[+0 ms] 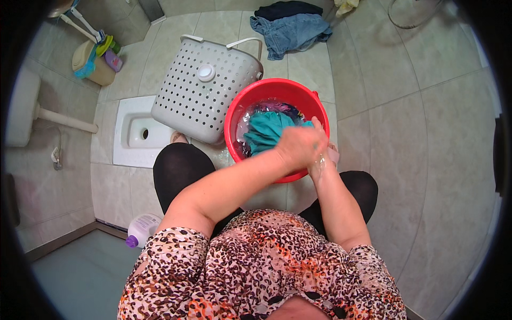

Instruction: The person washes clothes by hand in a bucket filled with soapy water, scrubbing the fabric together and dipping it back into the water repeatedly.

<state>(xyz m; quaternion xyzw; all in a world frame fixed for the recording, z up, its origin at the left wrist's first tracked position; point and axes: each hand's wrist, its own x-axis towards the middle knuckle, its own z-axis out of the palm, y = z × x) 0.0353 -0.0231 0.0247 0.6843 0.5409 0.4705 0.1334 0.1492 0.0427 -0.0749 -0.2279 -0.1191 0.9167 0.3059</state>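
A red plastic bucket (276, 85) stands on the floor between my legs, with water and laundry in it. On top lies a wet teal cloth (266, 130), and darker and pink fabric (276, 106) shows behind it. My left hand (302, 145), blurred, is closed on the teal cloth over the bucket's near right side. Against it is my right hand (319, 160), its wrist wet and shiny; a fold of the teal cloth runs in between the two hands. The left hand partly covers the right hand's fingers.
A grey perforated laundry basket (188, 92) leans left of the bucket, a white cap (206, 73) on its side. Beyond are a squat toilet (124, 136), a beige bin (98, 72), denim clothing (292, 34) and dark clothing (288, 9). A purple-capped bottle (143, 228) is near my left elbow.
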